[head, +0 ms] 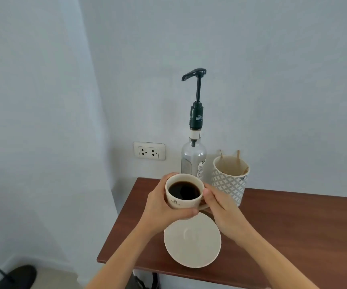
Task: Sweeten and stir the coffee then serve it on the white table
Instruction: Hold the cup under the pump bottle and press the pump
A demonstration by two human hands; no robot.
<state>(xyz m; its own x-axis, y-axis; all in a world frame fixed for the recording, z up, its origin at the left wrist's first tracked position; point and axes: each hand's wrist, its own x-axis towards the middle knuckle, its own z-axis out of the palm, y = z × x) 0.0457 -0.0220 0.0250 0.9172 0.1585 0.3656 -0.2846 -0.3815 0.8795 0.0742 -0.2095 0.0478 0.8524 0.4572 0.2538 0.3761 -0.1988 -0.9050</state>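
A cream cup (178, 202) full of black coffee (184, 190) is held in the air above its cream saucer (192, 243). My left hand (164, 207) wraps the cup's left side and bottom. On the right, my right hand (220, 203) grips the handle, which the fingers hide. Just behind the cup stands a clear syrup bottle (193, 157) with a tall black pump (197, 84) whose spout points left. To the bottle's right, a patterned holder (229, 182) contains wooden stir sticks (238, 157).
Everything sits on a dark brown wooden table (293, 226) against a pale wall. A wall socket (149, 151) is left of the bottle. The table's left edge and near edge lie close to the saucer. A dark stand base (16, 276) rests on the floor at lower left.
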